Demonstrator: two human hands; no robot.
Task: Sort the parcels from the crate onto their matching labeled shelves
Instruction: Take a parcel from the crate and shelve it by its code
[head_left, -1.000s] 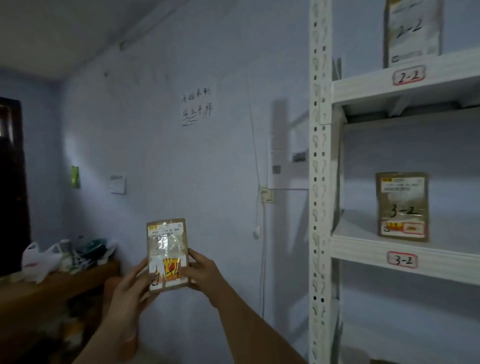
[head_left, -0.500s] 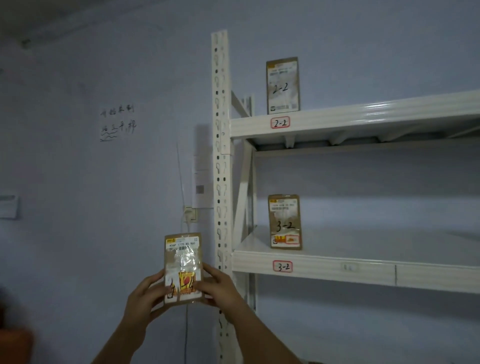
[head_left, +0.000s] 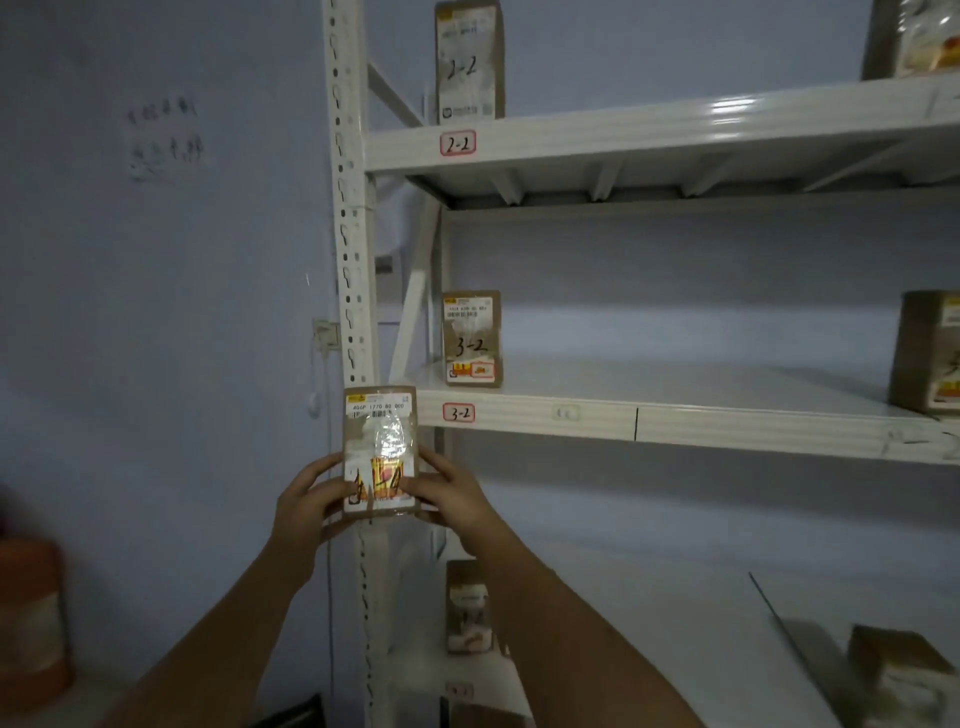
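**Parcel held up for reading beside the shelf post**

Head view: the parcel (head_left: 380, 451) sits lower centre-left of the frame, upright, in front of the white shelf post (head_left: 349, 208). It is a small brown cardboard box with a white shipping label, a glossy strip of clear tape over its middle and a handwritten number low on its face; that number looks like 3-4, though a thumb and the glare make it hard to be sure. It looks light and stiff, since it stands upright on fingertip support alone. The taped face is probably slippery, so the bare cardboard side edges and bottom corners are the safer places to hold.

The left hand (head_left: 306, 506) grips the lower left edge, fingers curled behind and thumb across the front. The right hand (head_left: 457, 499) grips the lower right edge the same way. Both are closed on the box.

To the right, shelf tags read 2-2 (head_left: 457, 143) and 3-2 (head_left: 459, 413), each with a matching parcel standing above it.
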